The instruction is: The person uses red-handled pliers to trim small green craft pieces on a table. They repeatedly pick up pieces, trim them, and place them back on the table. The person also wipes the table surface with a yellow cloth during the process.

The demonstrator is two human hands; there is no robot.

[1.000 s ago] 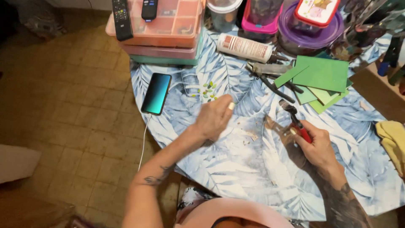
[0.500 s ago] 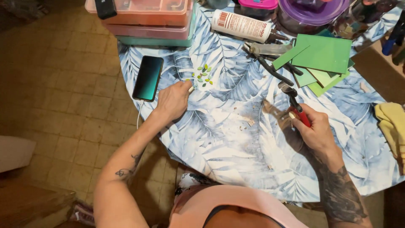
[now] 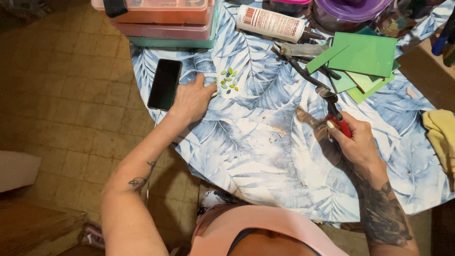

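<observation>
You have a dark phone point(image 3: 164, 84) lying beside stacked plastic boxes point(image 3: 166, 23). A glue bottle point(image 3: 275, 22) lies near green sheets point(image 3: 365, 54). At the right edge sits what looks like a yellow cloth point(image 3: 441, 132).

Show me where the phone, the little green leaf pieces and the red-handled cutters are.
phone point(image 3: 164, 84), head view, middle of its dark screen.
green leaf pieces point(image 3: 228, 80), head view, centre of the small cluster.
red-handled cutters point(image 3: 342, 126), head view, red grip in the right hand point(image 3: 356, 144).

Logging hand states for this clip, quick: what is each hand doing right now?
Left hand: holds nothing visible, fingertips beside the small green pieces.
Right hand: closed on the red-handled nippers.
</observation>
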